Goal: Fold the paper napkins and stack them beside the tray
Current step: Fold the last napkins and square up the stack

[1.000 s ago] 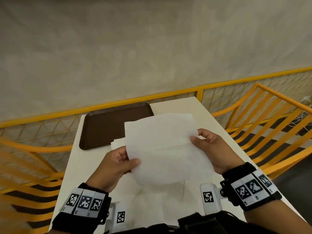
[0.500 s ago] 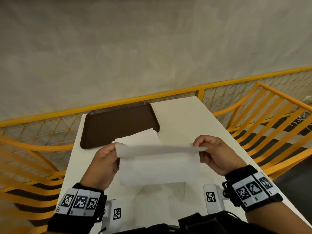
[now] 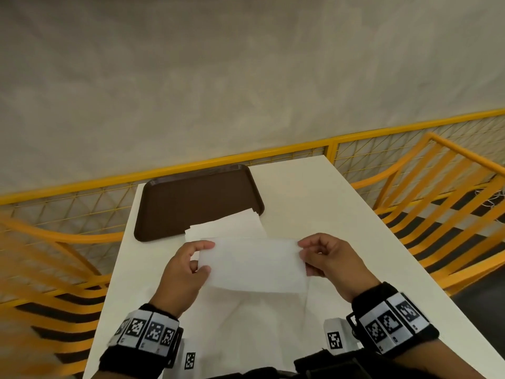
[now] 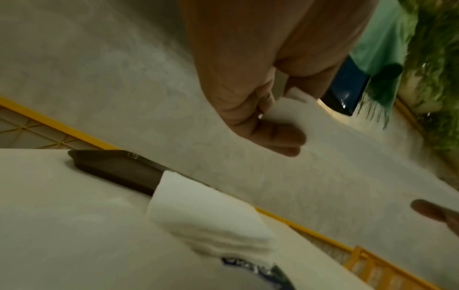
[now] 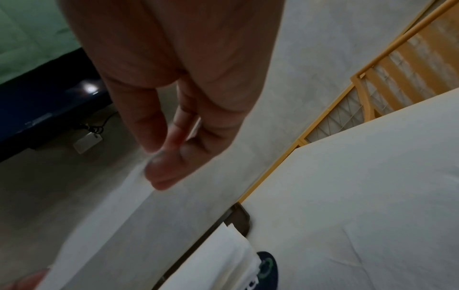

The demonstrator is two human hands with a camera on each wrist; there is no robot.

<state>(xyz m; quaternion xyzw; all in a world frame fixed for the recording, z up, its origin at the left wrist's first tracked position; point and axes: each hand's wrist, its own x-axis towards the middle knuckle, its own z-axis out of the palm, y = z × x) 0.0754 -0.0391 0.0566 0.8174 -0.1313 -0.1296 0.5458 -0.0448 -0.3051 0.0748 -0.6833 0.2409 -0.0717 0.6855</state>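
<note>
Your left hand [image 3: 185, 266] and right hand [image 3: 326, 258] each pinch an end of the folded napkin [image 3: 252, 265] above the desk [image 3: 314, 192].

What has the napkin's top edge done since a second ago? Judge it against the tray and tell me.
Yes, it moved. The napkin has folded over toward the person: its top edge, earlier overlapping the brown tray, now lies nearer than the tray, pinched by the left hand and right hand.

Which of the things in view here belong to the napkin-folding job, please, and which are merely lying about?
Belonging to the job:
held napkin, pinched by the left hand and right hand
napkin stack
brown tray

Just there:
white table
yellow railing
yellow chairs
</note>
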